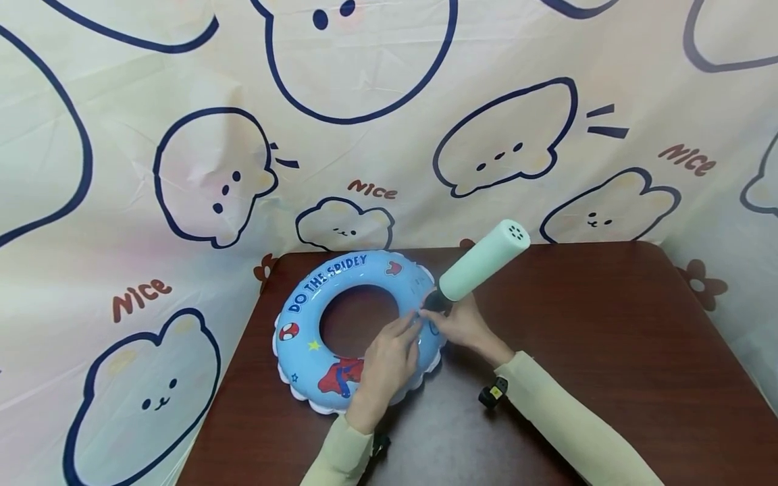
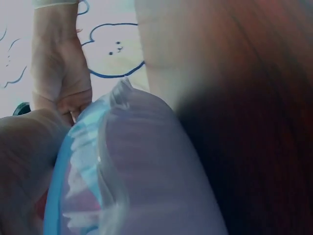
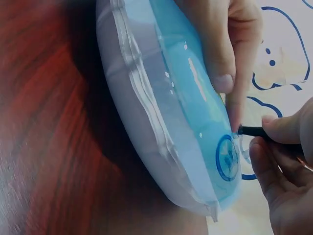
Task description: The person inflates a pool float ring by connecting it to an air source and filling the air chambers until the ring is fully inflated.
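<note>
A blue inflatable swim ring (image 1: 377, 266) with printed characters and the words "DO THE SPIDEY" lies on the table, looking puffed up. On its right side rests my left hand (image 1: 392, 358), one straight finger touching the surface near the clear valve (image 3: 237, 142). Beside it, my right hand (image 1: 464, 324) pinches the black nozzle (image 3: 252, 130) of a mint-green air pump (image 1: 483, 260). The nozzle tip is at the valve; whether it sits inside cannot be told. The pump tilts up to the right, its holed end away from the ring. In the left wrist view, the ring's pale side (image 2: 151, 156) hides the valve.
The dark brown table (image 1: 595, 324) extends right of the ring and in front of it. A cloth backdrop (image 1: 377, 155) with cartoon outlines hangs behind the table and along the left. Small black devices (image 1: 492, 393) are on both wrists.
</note>
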`<state>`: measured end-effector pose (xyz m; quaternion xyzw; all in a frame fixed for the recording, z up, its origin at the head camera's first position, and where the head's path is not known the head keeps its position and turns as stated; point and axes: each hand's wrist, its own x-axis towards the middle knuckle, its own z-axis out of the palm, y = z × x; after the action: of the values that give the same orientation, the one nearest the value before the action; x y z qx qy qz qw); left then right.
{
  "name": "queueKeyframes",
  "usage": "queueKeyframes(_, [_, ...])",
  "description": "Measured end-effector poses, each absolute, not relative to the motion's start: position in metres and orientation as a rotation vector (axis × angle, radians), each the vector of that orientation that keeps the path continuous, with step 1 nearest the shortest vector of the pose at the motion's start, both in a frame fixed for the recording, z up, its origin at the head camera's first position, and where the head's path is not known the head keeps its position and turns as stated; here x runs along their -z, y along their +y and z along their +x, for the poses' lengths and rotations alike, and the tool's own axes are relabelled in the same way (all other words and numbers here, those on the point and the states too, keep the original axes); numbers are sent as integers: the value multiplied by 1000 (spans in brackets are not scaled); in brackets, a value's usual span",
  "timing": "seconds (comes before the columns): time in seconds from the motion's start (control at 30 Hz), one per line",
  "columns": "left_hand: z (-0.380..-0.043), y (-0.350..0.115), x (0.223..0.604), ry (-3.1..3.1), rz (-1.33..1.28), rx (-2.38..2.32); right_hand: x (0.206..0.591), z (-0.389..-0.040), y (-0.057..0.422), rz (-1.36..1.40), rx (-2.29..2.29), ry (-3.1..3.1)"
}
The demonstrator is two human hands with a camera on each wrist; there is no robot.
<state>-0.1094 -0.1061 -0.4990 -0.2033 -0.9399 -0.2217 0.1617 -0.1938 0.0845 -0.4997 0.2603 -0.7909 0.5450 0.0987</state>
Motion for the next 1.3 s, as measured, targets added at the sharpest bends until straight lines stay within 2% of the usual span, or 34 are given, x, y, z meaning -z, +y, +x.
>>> queueKeyframes(0.17, [-112,-105,501,-2711,-583,583,491,-199,91,848,-1585,-2410])
queueKeyframes(0.4, [-111,-111,504,-2730,-575,543,447,-202,109,837,-1661,-2257])
queueKeyframes(0.5, [-112,-113,504,-2721,-596,533,441,-199,112,846,-1642,-2294])
queueKeyframes(0.9, [-112,-110,498,-2690,-591,599,462,-189,135,706,-1571,-2547])
queueKeyframes(1.3, [-112,-109,499,-2650,-580,688,498,-175,201,452,-1673,-2845])
